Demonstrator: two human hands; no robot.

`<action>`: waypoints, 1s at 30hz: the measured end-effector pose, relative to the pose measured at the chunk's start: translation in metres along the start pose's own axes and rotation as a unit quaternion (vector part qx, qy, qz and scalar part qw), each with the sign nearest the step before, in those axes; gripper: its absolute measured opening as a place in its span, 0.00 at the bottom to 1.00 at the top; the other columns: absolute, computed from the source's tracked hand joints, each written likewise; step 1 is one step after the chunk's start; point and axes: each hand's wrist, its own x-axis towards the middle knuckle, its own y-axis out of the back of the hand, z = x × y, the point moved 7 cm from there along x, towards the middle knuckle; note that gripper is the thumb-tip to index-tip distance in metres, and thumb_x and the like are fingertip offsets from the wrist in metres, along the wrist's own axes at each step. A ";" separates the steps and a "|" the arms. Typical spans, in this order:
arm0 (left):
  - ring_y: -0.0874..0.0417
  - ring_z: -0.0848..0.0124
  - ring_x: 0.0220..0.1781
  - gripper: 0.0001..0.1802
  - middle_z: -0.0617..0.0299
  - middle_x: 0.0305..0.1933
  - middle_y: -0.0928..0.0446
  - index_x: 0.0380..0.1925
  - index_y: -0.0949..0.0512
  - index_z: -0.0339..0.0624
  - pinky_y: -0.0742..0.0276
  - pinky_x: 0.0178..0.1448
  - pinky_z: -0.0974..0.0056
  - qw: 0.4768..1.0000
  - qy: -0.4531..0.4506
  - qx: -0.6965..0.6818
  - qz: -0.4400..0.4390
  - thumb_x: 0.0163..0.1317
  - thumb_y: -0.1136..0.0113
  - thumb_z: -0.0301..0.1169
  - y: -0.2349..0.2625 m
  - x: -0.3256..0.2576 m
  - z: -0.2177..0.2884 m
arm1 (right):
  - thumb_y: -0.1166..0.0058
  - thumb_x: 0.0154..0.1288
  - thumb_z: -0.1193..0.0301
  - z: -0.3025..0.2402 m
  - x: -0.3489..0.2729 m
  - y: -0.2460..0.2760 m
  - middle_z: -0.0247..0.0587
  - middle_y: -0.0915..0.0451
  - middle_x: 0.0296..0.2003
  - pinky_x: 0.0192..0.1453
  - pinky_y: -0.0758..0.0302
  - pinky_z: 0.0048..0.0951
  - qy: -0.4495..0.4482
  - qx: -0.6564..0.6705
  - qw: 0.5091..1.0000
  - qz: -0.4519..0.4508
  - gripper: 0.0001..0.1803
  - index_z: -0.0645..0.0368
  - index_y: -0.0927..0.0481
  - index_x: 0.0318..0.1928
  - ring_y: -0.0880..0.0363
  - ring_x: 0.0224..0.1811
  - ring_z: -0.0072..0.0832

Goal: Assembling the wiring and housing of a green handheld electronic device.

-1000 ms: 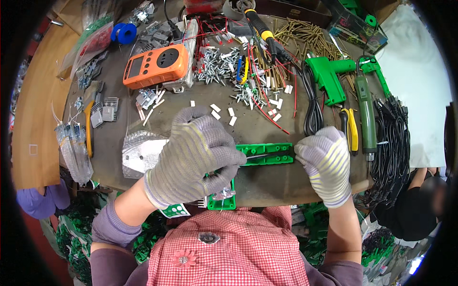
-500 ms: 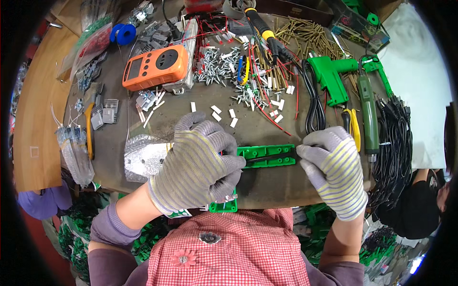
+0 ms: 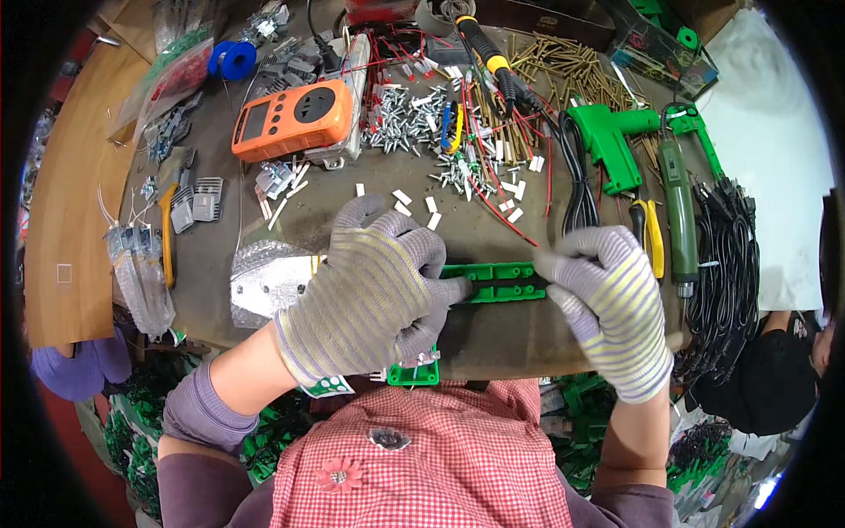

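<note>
A long green plastic handle housing (image 3: 497, 282) lies open side up near the table's front, with screw posts and a dark strip inside. My left hand (image 3: 374, 286), in a grey and yellow striped glove, closes over its left part and covers that end. My left thumb reaches into the channel. At the housing's right end is my right hand (image 3: 612, 308), gloved alike, with bent fingers. Its fingertips are smeared by motion, so whether they pinch anything is unclear. Below my left hand, another green plastic part (image 3: 414, 374) sticks out at the table edge, partly hidden.
An orange meter with a socket (image 3: 295, 121) sits behind my left hand. Beyond lie loose screws (image 3: 405, 119), red wires and white sleeves. To the right are a green gun-shaped shell (image 3: 607, 145), yellow-handled pliers (image 3: 653, 238), a green electric screwdriver (image 3: 678, 211) and bundled black cables (image 3: 726, 264).
My left hand has shifted slightly right, its thumb farther along the housing. My right hand's fingertips have moved a little left and up, over the housing's right end.
</note>
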 end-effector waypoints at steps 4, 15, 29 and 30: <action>0.25 0.58 0.46 0.17 0.64 0.36 0.26 0.40 0.14 0.57 0.38 0.64 0.43 1.000 0.008 0.006 -0.011 0.45 0.36 0.32 0.003 0.002 0.001 | 0.48 0.66 0.79 -0.013 -0.002 -0.059 0.43 0.20 0.43 0.45 0.22 0.27 -0.186 0.345 0.919 -0.029 0.15 0.64 0.24 0.54 0.19 0.40 0.24; 0.26 0.61 0.50 0.18 0.68 0.42 0.27 0.34 0.15 0.62 0.39 0.64 0.44 0.984 0.130 0.010 0.124 0.38 0.27 0.46 0.013 -0.055 0.021 | 0.40 0.55 0.79 -0.035 0.004 -0.062 0.44 0.24 0.33 0.42 0.24 0.36 -0.105 0.340 0.934 -0.008 0.18 0.61 0.23 0.49 0.22 0.37 0.38; 0.27 0.60 0.56 0.14 0.66 0.47 0.26 0.29 0.16 0.57 0.38 0.64 0.42 0.979 0.144 0.004 0.142 0.42 0.30 0.47 0.006 -0.065 0.012 | 0.35 0.48 0.74 -0.048 0.004 -0.059 0.45 0.20 0.43 0.52 0.26 0.43 -0.010 0.385 0.923 -0.006 0.28 0.60 0.22 0.54 0.22 0.43 0.45; 0.27 0.60 0.56 0.14 0.66 0.47 0.26 0.29 0.16 0.57 0.38 0.64 0.42 0.979 0.148 0.003 0.143 0.42 0.30 0.47 0.007 -0.065 0.011 | 0.35 0.48 0.74 -0.050 0.006 -0.058 0.45 0.20 0.43 0.52 0.26 0.43 -0.008 0.386 0.923 -0.010 0.28 0.60 0.22 0.54 0.22 0.43 0.45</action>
